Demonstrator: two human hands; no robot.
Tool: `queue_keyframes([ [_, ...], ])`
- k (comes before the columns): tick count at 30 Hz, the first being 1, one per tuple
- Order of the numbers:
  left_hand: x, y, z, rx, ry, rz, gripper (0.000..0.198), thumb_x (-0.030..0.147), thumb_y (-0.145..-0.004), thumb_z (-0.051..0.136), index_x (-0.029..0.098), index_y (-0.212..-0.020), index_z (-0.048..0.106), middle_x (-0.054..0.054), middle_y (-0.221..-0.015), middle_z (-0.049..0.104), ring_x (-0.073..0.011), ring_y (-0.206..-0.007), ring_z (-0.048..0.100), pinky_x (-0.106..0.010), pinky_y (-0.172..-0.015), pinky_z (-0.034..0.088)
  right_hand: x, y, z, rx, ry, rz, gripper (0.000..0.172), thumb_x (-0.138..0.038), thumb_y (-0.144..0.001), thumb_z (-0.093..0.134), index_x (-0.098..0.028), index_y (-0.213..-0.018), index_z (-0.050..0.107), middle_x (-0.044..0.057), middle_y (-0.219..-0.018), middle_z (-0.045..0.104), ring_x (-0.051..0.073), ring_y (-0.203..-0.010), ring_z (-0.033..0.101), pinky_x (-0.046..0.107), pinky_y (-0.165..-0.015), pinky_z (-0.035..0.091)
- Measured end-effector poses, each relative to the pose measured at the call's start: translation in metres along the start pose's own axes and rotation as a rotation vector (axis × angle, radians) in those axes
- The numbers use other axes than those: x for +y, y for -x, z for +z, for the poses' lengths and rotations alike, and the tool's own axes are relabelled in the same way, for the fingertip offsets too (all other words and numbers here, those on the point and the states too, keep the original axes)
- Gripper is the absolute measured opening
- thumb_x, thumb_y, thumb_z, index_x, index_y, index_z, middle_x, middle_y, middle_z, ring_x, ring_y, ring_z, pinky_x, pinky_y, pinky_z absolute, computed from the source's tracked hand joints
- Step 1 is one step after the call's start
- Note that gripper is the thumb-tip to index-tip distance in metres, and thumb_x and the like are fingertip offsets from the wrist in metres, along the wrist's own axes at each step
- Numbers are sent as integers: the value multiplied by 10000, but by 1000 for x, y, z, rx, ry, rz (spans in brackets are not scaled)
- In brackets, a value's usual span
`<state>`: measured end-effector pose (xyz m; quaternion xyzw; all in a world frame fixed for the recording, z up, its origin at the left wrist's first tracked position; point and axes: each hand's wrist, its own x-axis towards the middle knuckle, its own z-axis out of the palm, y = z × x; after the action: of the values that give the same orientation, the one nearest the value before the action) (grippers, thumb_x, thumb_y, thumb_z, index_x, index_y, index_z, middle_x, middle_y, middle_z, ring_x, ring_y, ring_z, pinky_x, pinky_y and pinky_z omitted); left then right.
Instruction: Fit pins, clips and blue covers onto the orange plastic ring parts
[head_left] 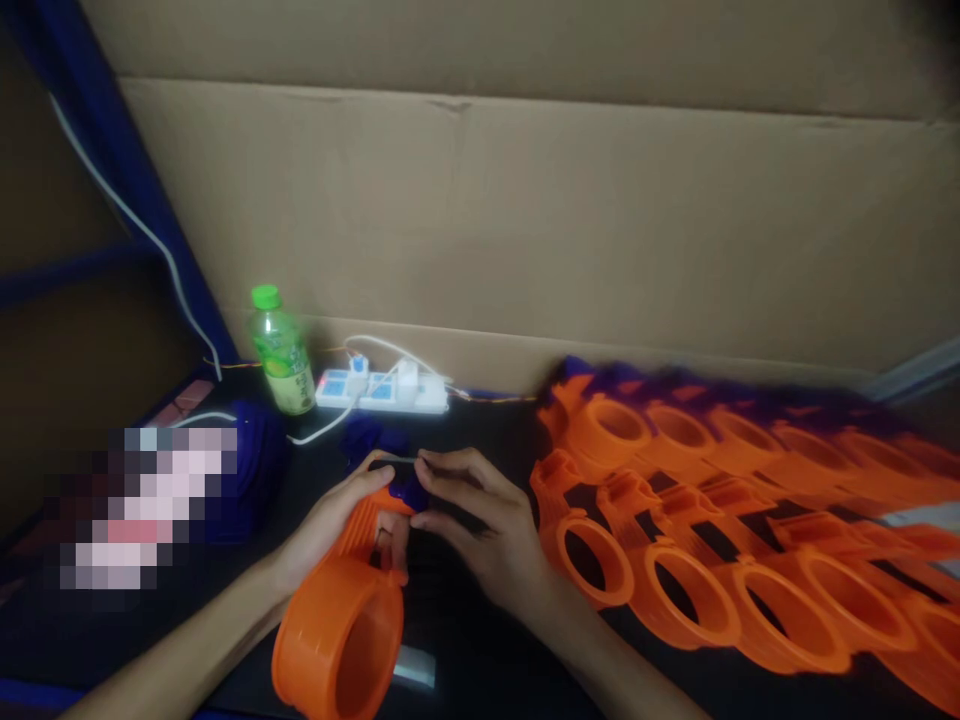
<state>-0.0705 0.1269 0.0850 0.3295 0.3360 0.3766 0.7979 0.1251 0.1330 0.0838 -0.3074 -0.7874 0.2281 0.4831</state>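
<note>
My left hand [341, 525] is wrapped round the ribbed neck of an orange plastic ring-shaped part [341, 640], whose wide round opening faces me. My right hand [480, 520] pinches a small dark blue piece [409, 488] at the top end of that orange part, fingertips meeting those of the left hand. Both hands rest low over the black table [465, 650]. What the blue piece is exactly I cannot make out.
Rows of several identical orange ring parts [720, 520] fill the right side. A green-capped bottle [281, 352] and a white power strip [382, 388] stand at the back by the cardboard wall [525, 200]. Blue pieces [251, 465] lie at the left.
</note>
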Motion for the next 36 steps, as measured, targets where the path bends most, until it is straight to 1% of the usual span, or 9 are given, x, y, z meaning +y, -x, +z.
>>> queue_keyframes([
  [6, 0, -1, 1, -177, 235, -174, 506, 555, -941, 495, 103, -817, 686, -160, -756, 731, -210, -649, 705, -274, -648, 536, -7, -7, -1, -42, 105, 37, 422, -199, -952, 599, -305, -1360, 597, 58, -1289, 626, 173, -1176, 626, 320, -990, 564],
  [11, -9, -7, 6, -121, 317, 54, 283, 390, -940, 608, 139, -1057, 669, -113, -953, 736, -233, -860, 716, -323, -783, 556, -20, -20, -10, 20, 276, -1, 406, -199, -964, 569, -292, -1357, 603, 45, -1349, 606, 179, -1226, 602, 334, -1051, 525],
  [15, -10, -10, 0, 22, 287, 200, 184, 300, -847, 749, 162, -932, 663, -53, -844, 731, -178, -741, 711, -266, -689, 561, -29, -28, -11, -21, 358, -37, 452, -238, -924, 640, -290, -1370, 589, 39, -1325, 631, 187, -1195, 621, 353, -1061, 515],
  [18, -2, -11, -5, 48, 258, 152, 244, 362, -827, 761, 144, -794, 655, -33, -656, 684, -139, -543, 656, -223, -540, 519, -30, -39, -6, -92, 234, 14, 448, -308, -927, 641, -285, -1371, 583, 28, -1160, 710, 162, -978, 694, 304, -873, 590],
  [22, 9, -13, -11, 72, 280, 201, 292, 407, -840, 727, 126, -915, 700, -73, -727, 719, -192, -624, 699, -259, -562, 544, -32, -74, 8, 47, 85, 174, 283, -339, -999, 493, -191, -1168, 665, 17, -869, 723, 103, -663, 655, 213, -605, 535],
  [24, 10, -14, -15, 117, 310, 285, 235, 359, -838, 733, 135, -904, 704, -49, -692, 714, -193, -641, 706, -257, -582, 548, -41, -97, 21, 9, 142, 152, 243, -338, -996, 483, -179, -1040, 661, 8, -801, 703, 103, -653, 638, 213, -616, 514],
  [26, 7, -15, -18, 145, 339, 343, 147, 278, -819, 747, 140, -835, 698, -23, -647, 703, -173, -612, 693, -240, -573, 537, -53, -120, 43, -152, 303, 72, 215, -356, -978, 509, -192, -997, 646, 9, -802, 698, 129, -688, 642, 250, -667, 519],
  [31, 6, -12, -15, 123, 374, 359, 104, 214, -885, 664, 128, -907, 719, -32, -790, 765, -203, -735, 716, -295, -684, 556, -68, -162, 121, -513, 605, -4, 313, -382, -943, 550, -106, -1073, 619, 150, -970, 704, 283, -902, 686, 405, -768, 553],
  [36, 16, -14, -15, 145, 408, 385, 207, 328, -875, 705, 123, -899, 715, -33, -757, 757, -176, -699, 704, -288, -701, 555, -53, -172, 170, -610, 651, 51, 233, -157, -867, 580, -35, -1057, 633, 209, -1053, 686, 314, -1013, 681, 404, -792, 569],
])
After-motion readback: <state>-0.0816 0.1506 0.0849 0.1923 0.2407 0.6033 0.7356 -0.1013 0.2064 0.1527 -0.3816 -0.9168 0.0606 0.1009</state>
